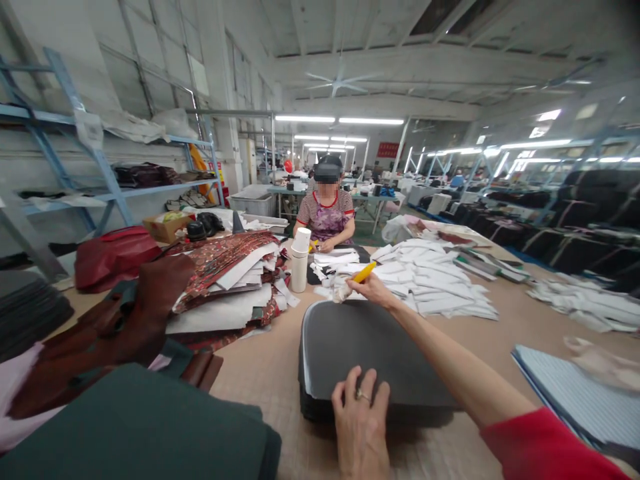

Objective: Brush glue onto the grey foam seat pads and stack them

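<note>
A stack of dark grey panels with rounded corners (370, 347) lies on the table in front of me, with a pale band along the top panel's left edge. My left hand (361, 420), a ring on one finger, rests on the stack's near side with its fingers spread and nothing held. At the stack's far edge, my right hand (373, 290) grips a yellow-handled brush (365, 272). A whitish clump (343, 292) is by its lower end; whether that is bristles or scrap, I cannot tell.
Many white strips (435, 277) cover the table beyond. White cups (299, 260) stand stacked beside patterned red pieces (230, 267). Dark green sheets (150, 427) lie near left, striped sheets (570, 393) at right. A co-worker (327, 210) sits opposite.
</note>
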{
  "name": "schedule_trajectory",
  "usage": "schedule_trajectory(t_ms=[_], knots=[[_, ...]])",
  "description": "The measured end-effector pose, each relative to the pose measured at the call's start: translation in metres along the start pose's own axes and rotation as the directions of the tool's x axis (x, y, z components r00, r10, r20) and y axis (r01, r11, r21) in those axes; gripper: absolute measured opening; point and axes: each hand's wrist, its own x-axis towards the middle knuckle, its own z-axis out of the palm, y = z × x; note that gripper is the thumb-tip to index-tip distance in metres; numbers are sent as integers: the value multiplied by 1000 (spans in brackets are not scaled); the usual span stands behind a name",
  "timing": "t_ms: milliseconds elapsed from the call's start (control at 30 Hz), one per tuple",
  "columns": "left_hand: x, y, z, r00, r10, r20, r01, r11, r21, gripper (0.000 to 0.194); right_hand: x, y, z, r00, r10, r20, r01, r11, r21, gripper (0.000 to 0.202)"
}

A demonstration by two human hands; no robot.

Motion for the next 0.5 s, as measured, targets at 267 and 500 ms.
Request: schedule_trajectory(t_ms=[267, 500], knots=[[5, 0, -4, 997, 10, -81, -11, 1000, -11, 37, -38, 43, -85, 984, 46, -171, -65, 992, -105, 33], [10, 1, -10, 993, 104, -64, -96, 989, 114, 52, -76, 63, -128, 915, 108, -388, -190, 966, -178, 33]])
